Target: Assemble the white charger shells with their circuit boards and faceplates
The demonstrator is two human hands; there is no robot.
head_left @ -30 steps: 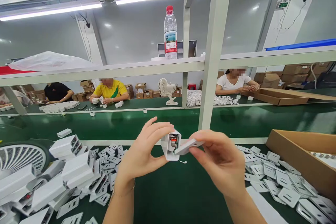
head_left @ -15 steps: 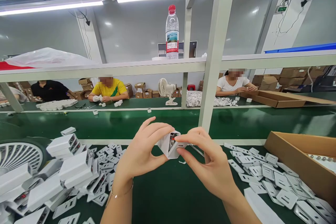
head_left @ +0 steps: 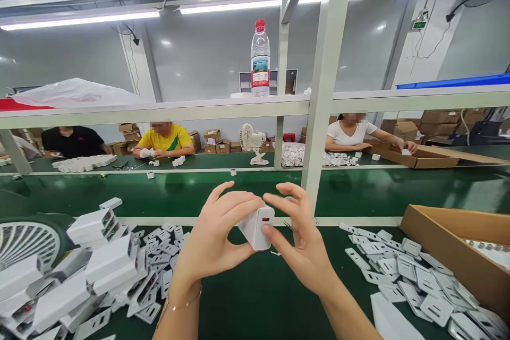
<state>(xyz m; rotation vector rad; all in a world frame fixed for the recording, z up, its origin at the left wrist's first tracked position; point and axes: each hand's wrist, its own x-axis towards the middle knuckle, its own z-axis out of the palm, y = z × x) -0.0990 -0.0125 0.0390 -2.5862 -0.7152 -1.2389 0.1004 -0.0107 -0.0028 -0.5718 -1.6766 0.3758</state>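
My left hand [head_left: 223, 228] grips a white USB charger [head_left: 252, 234] between thumb and fingers, its end face turned to the right. On that face sits a white end plate [head_left: 268, 217] with one slot showing red inside; my thumb covers its lower part. My right hand [head_left: 297, 239] has its thumb on the plate and its index fingertip at the charger's top edge, the other fingers spread. More white charger housings [head_left: 107, 260] are heaped to the left. Loose slotted end plates [head_left: 406, 265] lie in a pile to the right.
A cardboard box [head_left: 450, 255] stands at the right, a round white fan grille [head_left: 27, 241] at the left. Beyond runs a green conveyor belt [head_left: 215, 191]. A metal post [head_left: 326, 74] rises ahead; a water bottle [head_left: 260, 64] stands on the shelf. Several co-workers sit opposite.
The end plate, tilted in my right fingers before, now covers the charger's open end. My right fingers have spread. Opposite, the co-worker in white has reached into a box.
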